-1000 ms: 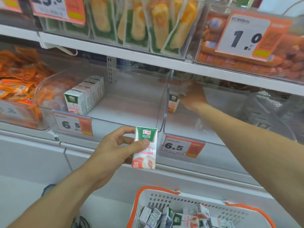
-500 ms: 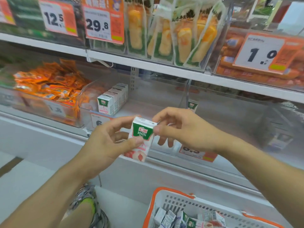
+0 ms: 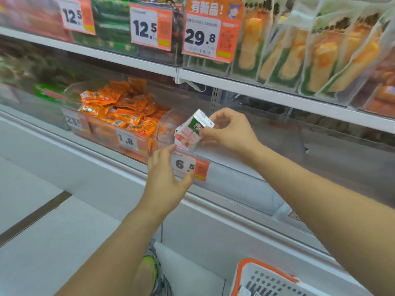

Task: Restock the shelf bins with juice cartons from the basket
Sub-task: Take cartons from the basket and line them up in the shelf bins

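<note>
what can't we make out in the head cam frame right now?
- Basket, head view: cut off by the bottom edge; contents barely show.
- Juice carton: the right hand covers one side; small print blurred.
- 6.5 price tag: the left hand overlaps its lower edge.
- Cartons already in the bin: hidden behind the held carton and hand.
- Far-left bin goods: motion-blurred, unidentifiable.
</note>
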`<state>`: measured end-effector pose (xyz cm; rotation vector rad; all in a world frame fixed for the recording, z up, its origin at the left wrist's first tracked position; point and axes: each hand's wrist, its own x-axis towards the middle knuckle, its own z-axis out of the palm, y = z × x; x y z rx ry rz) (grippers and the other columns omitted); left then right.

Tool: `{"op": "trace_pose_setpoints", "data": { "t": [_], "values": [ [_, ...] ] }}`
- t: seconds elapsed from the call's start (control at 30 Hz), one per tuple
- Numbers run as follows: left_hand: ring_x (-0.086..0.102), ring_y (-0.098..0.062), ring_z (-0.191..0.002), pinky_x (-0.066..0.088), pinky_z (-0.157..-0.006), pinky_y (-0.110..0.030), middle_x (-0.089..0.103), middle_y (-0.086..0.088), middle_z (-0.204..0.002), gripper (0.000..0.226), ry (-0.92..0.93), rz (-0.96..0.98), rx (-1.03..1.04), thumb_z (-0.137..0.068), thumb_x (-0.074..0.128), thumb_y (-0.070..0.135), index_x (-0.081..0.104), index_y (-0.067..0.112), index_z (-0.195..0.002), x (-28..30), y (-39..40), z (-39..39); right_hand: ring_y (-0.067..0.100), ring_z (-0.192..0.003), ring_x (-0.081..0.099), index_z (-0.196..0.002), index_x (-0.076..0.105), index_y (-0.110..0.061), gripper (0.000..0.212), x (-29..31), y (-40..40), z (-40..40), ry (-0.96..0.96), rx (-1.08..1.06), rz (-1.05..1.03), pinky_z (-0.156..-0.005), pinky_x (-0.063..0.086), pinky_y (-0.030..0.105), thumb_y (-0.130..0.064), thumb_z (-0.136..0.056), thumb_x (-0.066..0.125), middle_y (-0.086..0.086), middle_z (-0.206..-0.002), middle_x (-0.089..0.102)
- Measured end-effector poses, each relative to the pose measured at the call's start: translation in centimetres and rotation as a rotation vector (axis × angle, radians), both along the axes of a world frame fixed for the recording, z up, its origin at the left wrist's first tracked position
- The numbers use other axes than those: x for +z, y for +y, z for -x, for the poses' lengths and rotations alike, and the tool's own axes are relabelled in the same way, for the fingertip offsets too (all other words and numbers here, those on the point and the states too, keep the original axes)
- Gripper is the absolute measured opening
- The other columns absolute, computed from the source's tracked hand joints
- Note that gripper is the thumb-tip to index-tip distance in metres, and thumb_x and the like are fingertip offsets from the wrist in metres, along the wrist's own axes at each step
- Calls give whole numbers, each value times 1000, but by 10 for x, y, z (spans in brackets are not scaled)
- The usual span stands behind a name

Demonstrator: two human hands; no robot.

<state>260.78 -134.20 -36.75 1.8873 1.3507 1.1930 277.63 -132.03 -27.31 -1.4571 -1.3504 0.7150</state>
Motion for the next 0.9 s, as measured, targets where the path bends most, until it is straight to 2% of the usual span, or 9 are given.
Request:
{"op": "trace_pose_setpoints", "data": {
  "t": [0.07,0.23,0.37,0.47,0.57,0.63,0.7,0.77,0.9],
  "values": [
    [33,-13,-132,22,-101,-13,36,1,-137,73,-19,4,-14,-83,76,23,37,21,-145,-4,3,-4,24,-63,73,-90,62,-3,29,-7,24,11,-58,-7,78,-64,63,42,1,-69,82,12,-76,71],
    [35,-13,-131,27,-101,-19,30,8,-133,76,-34,34,-45,-84,74,23,30,25,-147,-8,7,-5,16,-60,71,-89,68,-6,32,-32,65,32,-249,-80,213,-63,63,37,-4,-63,87,10,-78,71],
    [32,-10,-132,23,-100,-15,30,10,-131,79,3,32,-72,-85,72,24,26,21,-149,-10,3,0,25,-81,72,-95,70,3,45,-42,71,37,-347,-139,208,-76,60,45,-18,-62,93,15,-88,73],
    [33,-7,-130,25,-101,-17,32,12,-130,75,10,40,-66,-86,71,24,28,23,-148,-8,-1,4,25,-90,69,-96,70,2,51,-36,60,35,-402,-151,162,-81,57,41,-31,-65,92,12,-94,72],
    [42,-10,-121,35,-102,-24,39,8,-126,64,-4,9,-30,-86,71,20,39,21,-141,-4,-7,3,15,-85,65,-90,66,-15,32,-15,33,24,-425,-167,-1,-80,55,31,-33,-72,85,-1,-87,69],
    [54,-11,-104,45,-91,-28,52,5,-117,44,0,-29,-32,-86,70,18,53,19,-126,1,-13,-1,9,-72,66,-81,64,-20,16,0,-8,12,-450,-170,-128,-72,56,29,-25,-76,79,-5,-76,69],
    [60,-11,-87,50,-80,-32,62,7,-102,26,80,-29,-122,-87,68,21,60,21,-111,5,-22,-11,6,-59,65,-75,62,-21,15,12,-64,0,-469,-110,-124,-57,52,25,-22,-77,78,-6,-66,68],
    [60,-10,-81,49,-75,-30,63,10,-91,18,232,20,-296,-88,67,28,61,25,-105,4,-39,-26,7,-53,65,-74,63,-19,19,16,-124,-15,-428,44,42,-49,46,20,-23,-79,80,-6,-62,68],
    [53,-10,-76,40,-70,-25,64,10,-92,22,566,65,-633,-88,66,40,60,26,-105,-18,-89,-71,17,-57,69,-83,66,-13,21,-19,-210,-64,-318,181,386,-45,47,28,-24,-78,82,-1,-68,68]
  ]
}}
